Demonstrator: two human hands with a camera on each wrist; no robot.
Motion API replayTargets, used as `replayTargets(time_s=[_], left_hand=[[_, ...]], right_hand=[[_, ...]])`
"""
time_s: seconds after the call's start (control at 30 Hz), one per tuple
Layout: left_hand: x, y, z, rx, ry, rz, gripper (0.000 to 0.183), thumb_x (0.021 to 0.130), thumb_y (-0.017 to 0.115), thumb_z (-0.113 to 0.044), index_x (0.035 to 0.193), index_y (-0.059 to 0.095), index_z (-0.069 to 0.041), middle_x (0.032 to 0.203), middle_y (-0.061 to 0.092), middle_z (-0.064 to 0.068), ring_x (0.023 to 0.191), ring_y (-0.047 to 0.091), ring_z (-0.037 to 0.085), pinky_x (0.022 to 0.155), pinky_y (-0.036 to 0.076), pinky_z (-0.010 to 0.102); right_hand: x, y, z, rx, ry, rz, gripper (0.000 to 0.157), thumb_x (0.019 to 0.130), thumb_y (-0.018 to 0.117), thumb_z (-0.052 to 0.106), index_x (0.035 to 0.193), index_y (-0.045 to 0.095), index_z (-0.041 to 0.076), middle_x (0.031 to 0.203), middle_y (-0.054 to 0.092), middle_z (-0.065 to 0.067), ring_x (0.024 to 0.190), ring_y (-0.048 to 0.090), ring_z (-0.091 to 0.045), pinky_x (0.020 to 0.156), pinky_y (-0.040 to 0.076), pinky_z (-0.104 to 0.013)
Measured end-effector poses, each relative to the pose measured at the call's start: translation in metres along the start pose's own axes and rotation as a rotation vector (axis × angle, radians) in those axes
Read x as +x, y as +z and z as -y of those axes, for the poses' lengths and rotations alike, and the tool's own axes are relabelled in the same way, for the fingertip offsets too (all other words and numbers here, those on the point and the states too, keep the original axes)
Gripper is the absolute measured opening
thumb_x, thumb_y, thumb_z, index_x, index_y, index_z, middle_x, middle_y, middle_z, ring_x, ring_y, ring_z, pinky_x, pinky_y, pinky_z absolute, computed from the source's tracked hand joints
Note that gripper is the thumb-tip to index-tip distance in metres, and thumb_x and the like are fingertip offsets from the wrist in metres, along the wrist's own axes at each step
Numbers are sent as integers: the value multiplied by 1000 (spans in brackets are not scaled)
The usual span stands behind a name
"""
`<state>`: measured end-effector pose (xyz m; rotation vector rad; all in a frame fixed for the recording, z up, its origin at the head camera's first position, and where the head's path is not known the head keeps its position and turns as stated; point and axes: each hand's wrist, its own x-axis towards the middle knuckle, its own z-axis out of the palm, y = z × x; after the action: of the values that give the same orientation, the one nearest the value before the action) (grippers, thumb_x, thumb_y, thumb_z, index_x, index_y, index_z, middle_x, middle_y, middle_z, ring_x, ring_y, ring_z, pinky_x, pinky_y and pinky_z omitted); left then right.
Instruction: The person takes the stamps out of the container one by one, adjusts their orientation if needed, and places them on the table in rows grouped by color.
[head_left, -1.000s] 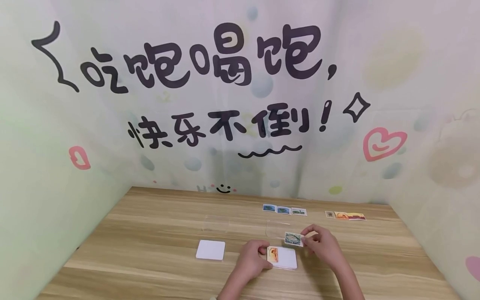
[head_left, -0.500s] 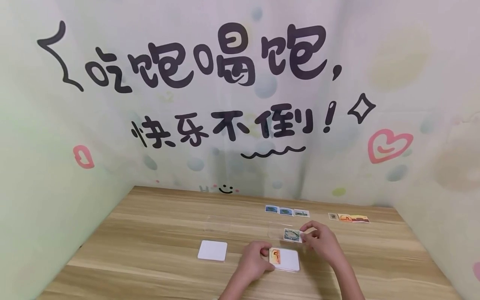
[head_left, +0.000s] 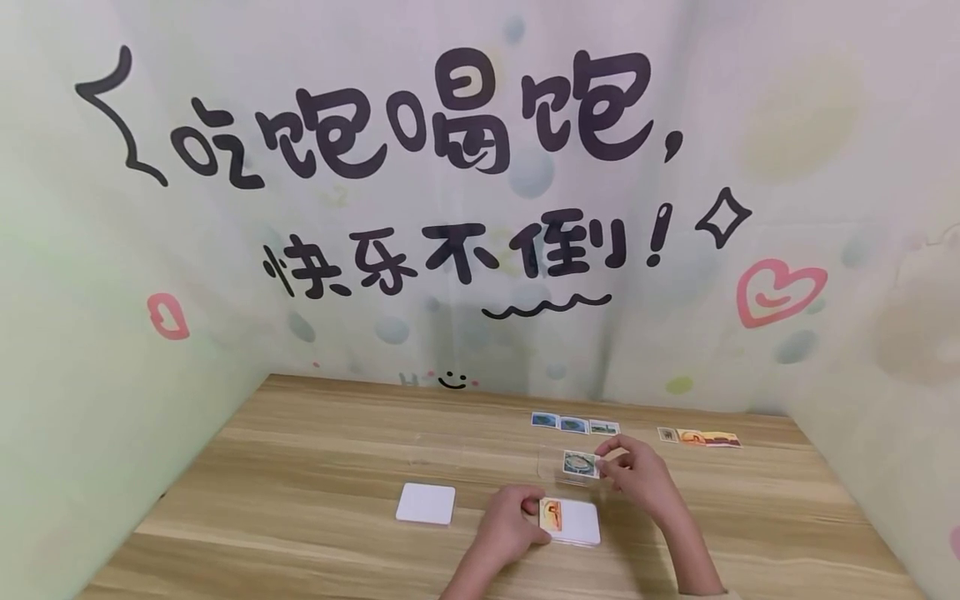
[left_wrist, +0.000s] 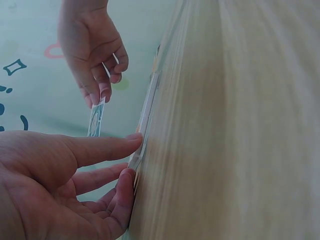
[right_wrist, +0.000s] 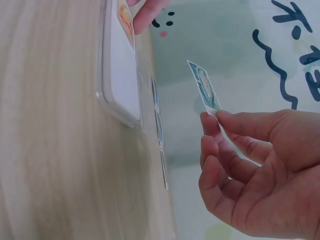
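Head view: I see the left hand (head_left: 510,527) closed, thumb and fingers, about the left end of a white-faced case (head_left: 579,523) on the table (head_left: 300,467); the right hand (head_left: 637,480) pinches a green stamp (head_left: 580,463) in the air, overlapping a clear cover (head_left: 551,462) in this line of sight. The cover barely shows against the wood, so I judge that a low sweep of the right hand could knock it. On the case's left part lies an orange stamp (head_left: 551,515); I cannot tell whether it is fixed, and if loose, a shift of the left hand could drag it askew. Left wrist view: the left fingertips hold the case by its edge; uneven pressure might tilt it. Right wrist view: thumb and a fingertip grasp the green stamp at one end only, the remainder jutting free, well apart from the case. With so slight a hold, I expect slipping if the pinch slackens, or creasing if the free corner strikes something.
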<state>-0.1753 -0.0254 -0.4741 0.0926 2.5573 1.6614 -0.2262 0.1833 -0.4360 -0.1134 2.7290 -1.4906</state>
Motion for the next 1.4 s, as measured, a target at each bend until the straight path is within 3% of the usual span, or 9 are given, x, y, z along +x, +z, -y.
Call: replayTargets(time_s=[0.23,0.73,1.4], left_hand=[[0,1,1,-3,9,-3,49,70,86,15,117,74,6,89,59,2,80,50,15,70,47,27],[1,1,2,-8,10,-2,50,70,86,15,118,74,6,89,59,2,81,51,16,70,47,27],[0,0,0,-1,11,-4,50,70,86,15,118,74,7,89,60,2,80,51,15,70,48,27]], right_hand=[[2,0,3,-3,-2,0,9,98,68,0,106,66,-3,84,71,-11,74,62,-24,68,56,-37],[10,2,7,3,-22,16,10,99,68,1,107,66,-3,85,73,-17,68,60,-25,61,49,-30],[20,4,10,0,-32,12,8,98,67,1,105,67,-3,83,72,-13,68,61,-22,62,49,-32]])
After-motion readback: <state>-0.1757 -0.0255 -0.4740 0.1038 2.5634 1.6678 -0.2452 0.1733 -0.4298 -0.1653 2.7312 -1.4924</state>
